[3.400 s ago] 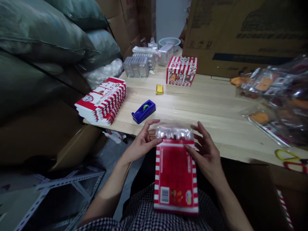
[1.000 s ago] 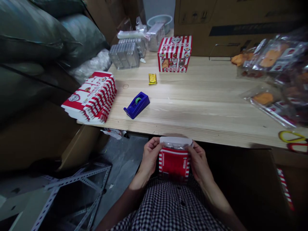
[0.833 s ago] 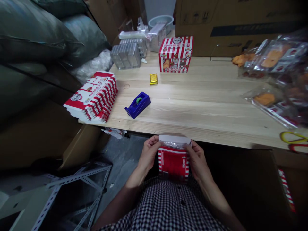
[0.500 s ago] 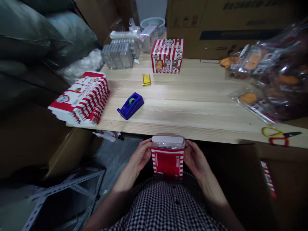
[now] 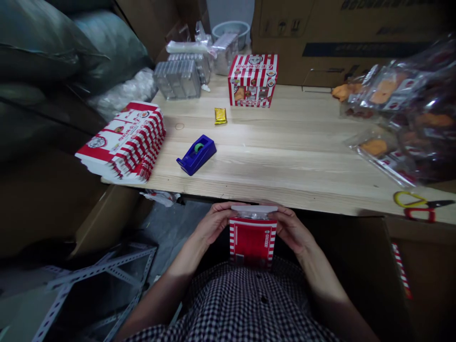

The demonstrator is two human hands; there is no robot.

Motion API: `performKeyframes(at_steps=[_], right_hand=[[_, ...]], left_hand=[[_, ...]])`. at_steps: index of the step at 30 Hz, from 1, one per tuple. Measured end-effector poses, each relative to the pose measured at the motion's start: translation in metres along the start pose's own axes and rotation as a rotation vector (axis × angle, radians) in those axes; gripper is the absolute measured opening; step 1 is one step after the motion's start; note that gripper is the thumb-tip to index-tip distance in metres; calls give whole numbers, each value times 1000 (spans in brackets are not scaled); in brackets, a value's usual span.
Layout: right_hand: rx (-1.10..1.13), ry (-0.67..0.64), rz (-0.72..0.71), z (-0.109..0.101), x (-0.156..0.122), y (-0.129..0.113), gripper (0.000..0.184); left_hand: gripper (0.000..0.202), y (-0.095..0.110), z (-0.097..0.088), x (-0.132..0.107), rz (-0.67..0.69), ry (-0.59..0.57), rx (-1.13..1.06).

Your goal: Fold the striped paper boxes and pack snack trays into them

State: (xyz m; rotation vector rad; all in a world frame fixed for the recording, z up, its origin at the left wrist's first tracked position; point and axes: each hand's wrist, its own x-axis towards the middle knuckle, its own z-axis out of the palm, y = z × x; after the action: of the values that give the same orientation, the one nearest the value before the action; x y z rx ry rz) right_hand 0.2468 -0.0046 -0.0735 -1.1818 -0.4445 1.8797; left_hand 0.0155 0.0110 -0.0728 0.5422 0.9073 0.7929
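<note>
A red box [image 5: 251, 241] with white-striped edges is held upright against my checked shirt, just in front of the table edge. Its white top flap [image 5: 254, 208] stands partly folded, and clear plastic shows in the opening below it. My left hand [image 5: 215, 222] grips the box's upper left corner, thumb in front and fingers behind. On the upper right corner my right hand [image 5: 291, 229] does the same. Beyond my hands, a blue tape dispenser [image 5: 197, 156] with green tape sits on the table [image 5: 278, 152]. Further back lies a small gold packet [image 5: 220, 116].
At the left is a stack of flattened striped boxes [image 5: 124, 137]. A made-up striped box [image 5: 252, 80] stands at the back, beside clear plastic trays [image 5: 178, 80]. Bagged orange items [image 5: 388, 90] pile up at the right, with scissors [image 5: 423, 204] near the edge.
The top flap has tipped down from its earlier raised position, and my fingers have moved inward over its corners. The whole view has shifted slightly.
</note>
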Motion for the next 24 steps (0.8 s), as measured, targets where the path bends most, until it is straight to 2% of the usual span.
performKeyframes(at_steps=[5,7,9,12,18,21,24], right_hand=[[-150,-135,-136,-2,2,-5,15],[-169,-138,-162,-4,2,-3,16],[-175,-123,-182,-5,1,0,17],[-186,-122,-210,-4,1,2,18],[-191,-177,-176,-1,1,-1,22],[-187,-200,-161,-2,1,-4,23],[-202,-240,-209,-7,2,-7,21]], left_hand=[[28,2,-13,6,172,-131,244],[32,7,-17,4,198,-220,365],[34,13,-17,1,211,-260,477],[30,17,-11,0,216,-191,525],[27,13,-3,6,123,-47,419],[31,15,-7,3,162,-92,509],[34,21,-13,-2,257,-222,690]])
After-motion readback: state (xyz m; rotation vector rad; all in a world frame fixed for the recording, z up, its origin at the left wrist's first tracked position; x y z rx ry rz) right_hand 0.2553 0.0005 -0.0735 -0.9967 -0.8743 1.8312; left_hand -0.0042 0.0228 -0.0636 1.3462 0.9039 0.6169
